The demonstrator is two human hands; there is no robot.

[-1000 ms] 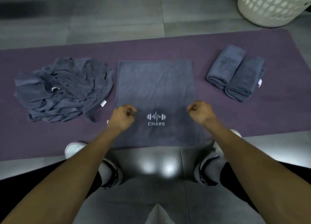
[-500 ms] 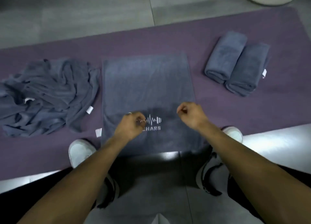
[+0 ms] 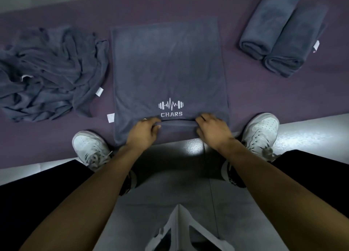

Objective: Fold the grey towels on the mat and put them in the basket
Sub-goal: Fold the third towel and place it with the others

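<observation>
Fingers (image 3: 156,127) of both hands curled round a rolled ridge at near edge of flat grey towel (image 3: 168,67) on purple mat (image 3: 245,92).

Left hand (image 3: 143,132), right hand (image 3: 212,131) just apart; crumpled soft pile (image 3: 49,71) left, two folded towels (image 3: 279,33) right, bare mat strips between.

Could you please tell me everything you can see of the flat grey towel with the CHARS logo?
The flat grey towel looks like soft microfibre and lies spread on the purple mat, between a crumpled pile and two folded towels. A white dumbbell-and-pulse logo with CHARS is printed near its near edge; a white tag sticks out at its left side. The left hand and right hand pinch up a ridge of cloth just below the logo.
</observation>
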